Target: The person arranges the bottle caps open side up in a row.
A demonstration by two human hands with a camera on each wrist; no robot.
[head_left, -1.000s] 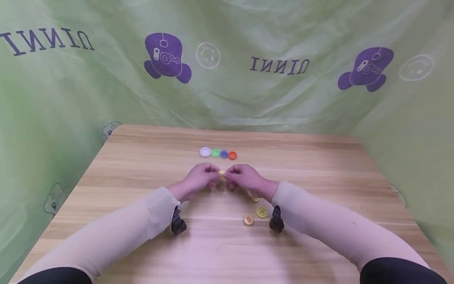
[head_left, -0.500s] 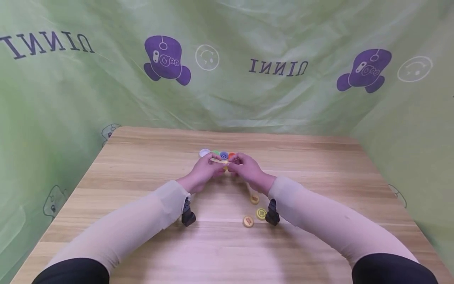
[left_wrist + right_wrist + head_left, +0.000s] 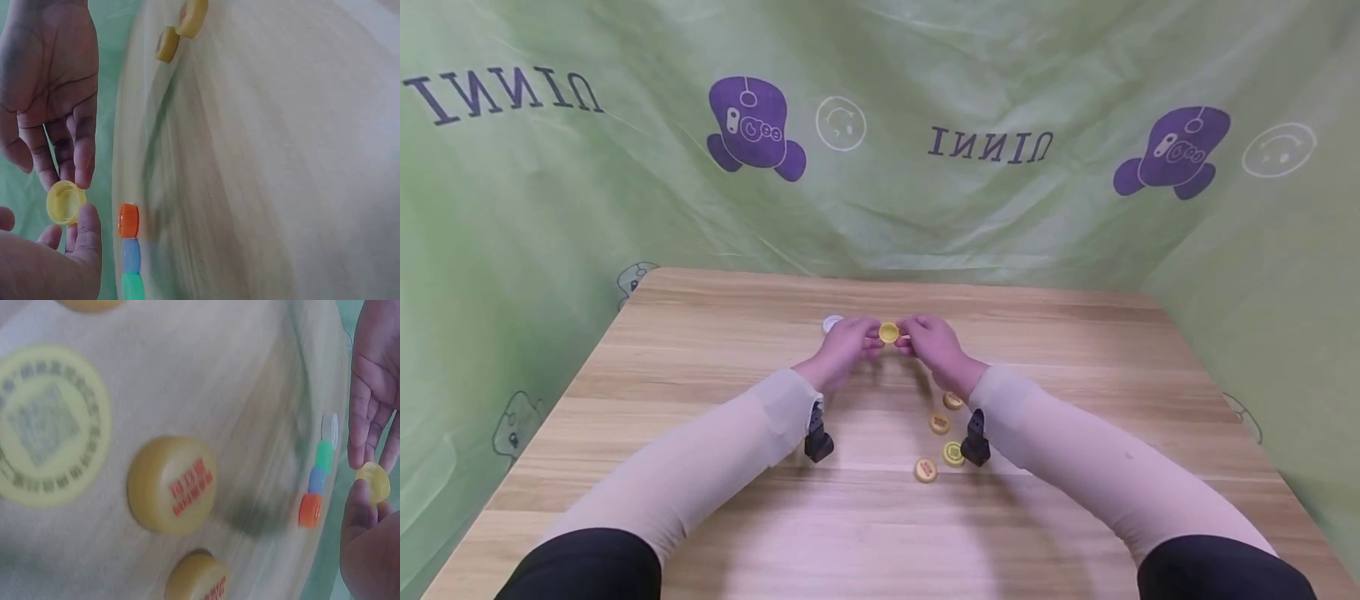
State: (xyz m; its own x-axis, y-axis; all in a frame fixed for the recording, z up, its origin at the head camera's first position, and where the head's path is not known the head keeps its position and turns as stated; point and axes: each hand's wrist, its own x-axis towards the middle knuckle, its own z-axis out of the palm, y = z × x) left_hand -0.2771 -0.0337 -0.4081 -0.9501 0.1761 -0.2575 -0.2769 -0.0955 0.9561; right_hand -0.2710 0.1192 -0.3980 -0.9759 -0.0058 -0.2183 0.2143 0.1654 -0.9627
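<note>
A yellow bottle cap [image 3: 889, 333] is held between the fingertips of both hands, above the far part of the table, its hollow side showing. My left hand [image 3: 847, 343] pinches it from the left, my right hand [image 3: 936, 343] from the right. In the left wrist view, thumb and fingers meet at the rim of this yellow cap [image 3: 66, 202]. Below the hands lies a row of caps: white [image 3: 330, 430], green [image 3: 324, 456], blue [image 3: 317, 480] and orange-red [image 3: 310, 510]. In the head view the hands hide most of that row; the white one shows.
Nearer the body, loose caps lie on the wooden table [image 3: 715, 350]: a yellow one with a printed code [image 3: 953, 453] and tan ones with red print, including a front cap [image 3: 926, 471] and a middle cap [image 3: 939, 423]. A green cloth [image 3: 880, 208] hangs behind.
Both hands have moved away from the body, up to the cap row, with the yellow cap between them. The cap has turned so its hollow side shows. Another tan cap has come into view.
</note>
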